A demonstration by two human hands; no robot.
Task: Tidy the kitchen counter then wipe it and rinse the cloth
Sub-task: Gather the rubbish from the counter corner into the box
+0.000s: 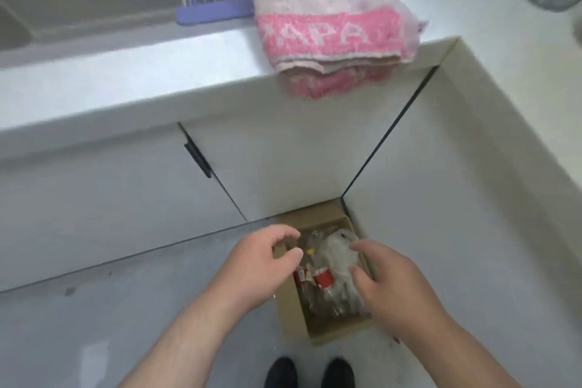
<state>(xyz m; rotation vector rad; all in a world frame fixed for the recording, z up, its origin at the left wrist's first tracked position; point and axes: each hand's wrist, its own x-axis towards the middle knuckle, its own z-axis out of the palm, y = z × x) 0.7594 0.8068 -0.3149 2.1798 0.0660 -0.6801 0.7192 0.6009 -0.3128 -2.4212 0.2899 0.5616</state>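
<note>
White counter [132,72] carries a folded pink cloth [327,25].

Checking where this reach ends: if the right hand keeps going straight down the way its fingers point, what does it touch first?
Most likely the crumpled clear plastic lying on the bottles in the cardboard box. The right hand hovers just above it, though depth is hard to judge.
</note>
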